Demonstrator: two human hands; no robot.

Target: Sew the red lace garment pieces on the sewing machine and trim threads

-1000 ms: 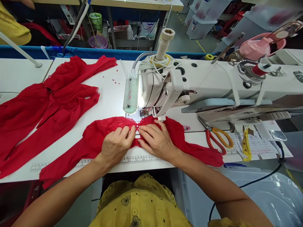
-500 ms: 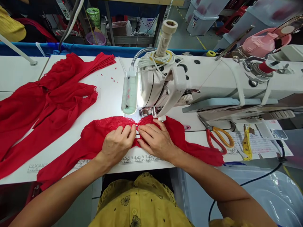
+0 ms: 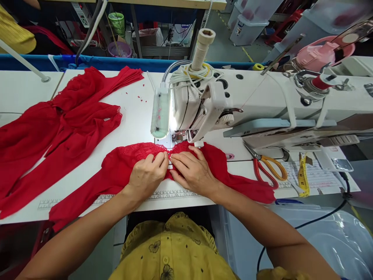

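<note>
A red lace-trimmed garment (image 3: 116, 168) lies across the machine bed, its lace edge just in front of the presser foot (image 3: 178, 137) of a white sewing machine (image 3: 189, 105). My left hand (image 3: 148, 175) pinches the fabric close to the middle, fingers curled and pressed together. Beside it, my right hand (image 3: 192, 169) grips the same garment between thumb and fingers, with the fingertips of both hands almost meeting. What lies under my fingers is partly hidden. A lit lamp (image 3: 160, 112) hangs left of the needle area.
More red garments (image 3: 64, 124) are heaped on the left of the table. Orange-and-red-handled scissors (image 3: 264, 165), a yellow measuring tape (image 3: 303, 175) and a written paper (image 3: 319, 175) lie at right. A printed ruler (image 3: 175, 194) runs along the front edge. A clear plastic bin (image 3: 317, 229) sits below right.
The view has shifted slightly. Both hands keep their hold on the red garment, which stays in nearly the same place before the presser foot.
</note>
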